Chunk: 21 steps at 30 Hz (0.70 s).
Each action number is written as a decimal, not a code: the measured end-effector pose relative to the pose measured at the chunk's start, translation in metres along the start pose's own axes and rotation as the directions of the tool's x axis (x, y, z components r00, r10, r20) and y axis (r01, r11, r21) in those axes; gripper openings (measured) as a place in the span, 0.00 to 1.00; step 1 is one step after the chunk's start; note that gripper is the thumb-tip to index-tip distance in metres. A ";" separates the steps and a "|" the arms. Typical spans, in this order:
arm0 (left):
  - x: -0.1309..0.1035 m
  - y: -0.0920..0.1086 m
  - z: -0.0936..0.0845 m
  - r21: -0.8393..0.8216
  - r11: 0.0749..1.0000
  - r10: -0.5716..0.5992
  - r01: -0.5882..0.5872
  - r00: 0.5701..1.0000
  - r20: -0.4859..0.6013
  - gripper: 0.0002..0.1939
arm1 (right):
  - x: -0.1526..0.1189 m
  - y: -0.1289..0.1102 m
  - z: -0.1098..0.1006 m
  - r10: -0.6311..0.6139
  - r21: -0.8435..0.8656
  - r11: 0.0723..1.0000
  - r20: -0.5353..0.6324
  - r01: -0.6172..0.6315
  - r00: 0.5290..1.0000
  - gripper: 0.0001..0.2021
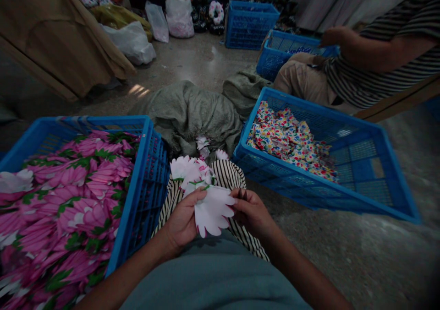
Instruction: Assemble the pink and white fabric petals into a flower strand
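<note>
Floor: grey and glossy (192, 60), with blue crates, bags and sacking set about on it.
White petal piece: in front of the person's body, above the lap (213, 211); its scalloped tips fan toward the near and right sides, its narrow end with a green strip lies at the far left, so the long axis slants from far left to near right.
Left hand: closed on the white petal piece at its left edge, thumb on top (184, 219).
Right hand: curled, fingertips at the right edge of the white petal piece (253, 211); something dark shows among the fingers, and I cannot tell whether they grip the edge or only touch it.
Lap: striped cloth (231, 172), with more white and pink petal pieces on it (182, 167), just beyond the left hand.
Left crate: blue (133, 195), heaped with pink petal pieces with green ends (74, 195).
Right crate: blue (275, 175), holding bright patterned fabric pieces at its left end (287, 136).
Grey-green sacking: crumpled, between the two crates, beyond the lap (192, 111).
Co-worker: seated at the far right, in a striped top (367, 78).
</note>
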<state>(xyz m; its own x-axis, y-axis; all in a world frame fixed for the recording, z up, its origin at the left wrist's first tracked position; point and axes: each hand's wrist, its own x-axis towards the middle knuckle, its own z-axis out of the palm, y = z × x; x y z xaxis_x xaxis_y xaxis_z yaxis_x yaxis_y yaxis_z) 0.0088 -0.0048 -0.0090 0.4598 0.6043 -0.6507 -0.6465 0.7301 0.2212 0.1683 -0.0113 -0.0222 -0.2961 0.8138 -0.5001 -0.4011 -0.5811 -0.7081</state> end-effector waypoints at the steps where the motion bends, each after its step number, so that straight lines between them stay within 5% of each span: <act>1: 0.000 -0.001 0.000 0.054 0.998 0.033 -0.032 0.999 -0.013 0.12 | 0.000 0.000 -0.001 -0.007 -0.013 1.000 0.007 0.007 1.000 0.12; 5: -0.003 -0.001 0.001 0.413 0.860 0.368 -0.300 0.925 -0.094 0.14 | -0.001 0.001 0.000 -0.092 -0.097 0.990 0.088 0.101 0.992 0.12; 7: -0.008 0.001 0.004 0.539 0.754 0.463 -0.376 0.886 -0.029 0.18 | -0.002 0.001 0.003 -0.156 -0.176 0.968 0.125 0.177 0.980 0.11; 11: -0.013 0.000 0.006 0.614 0.682 0.326 -0.397 0.917 0.230 0.16 | -0.001 0.004 0.012 -0.292 -0.346 0.881 0.136 0.321 0.947 0.10; 17: -0.004 -0.007 -0.002 0.599 0.750 0.299 -0.280 0.952 0.070 0.11 | -0.002 0.000 0.007 -0.208 -0.367 0.878 0.284 0.306 0.936 0.13; 21: -0.006 -0.005 0.002 0.737 0.597 0.313 -0.318 0.938 0.151 0.04 | -0.003 -0.003 -0.007 -0.033 -0.162 0.982 0.377 0.101 0.926 0.15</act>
<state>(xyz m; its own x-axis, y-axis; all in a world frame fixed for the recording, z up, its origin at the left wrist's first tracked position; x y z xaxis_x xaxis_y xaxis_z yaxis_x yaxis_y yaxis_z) 0.0108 -0.0116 -0.0049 0.3210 0.8431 -0.4314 -0.0837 0.4790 0.8738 0.1764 -0.0119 -0.0225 -0.5876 0.7689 -0.2521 -0.2827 -0.4870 -0.8264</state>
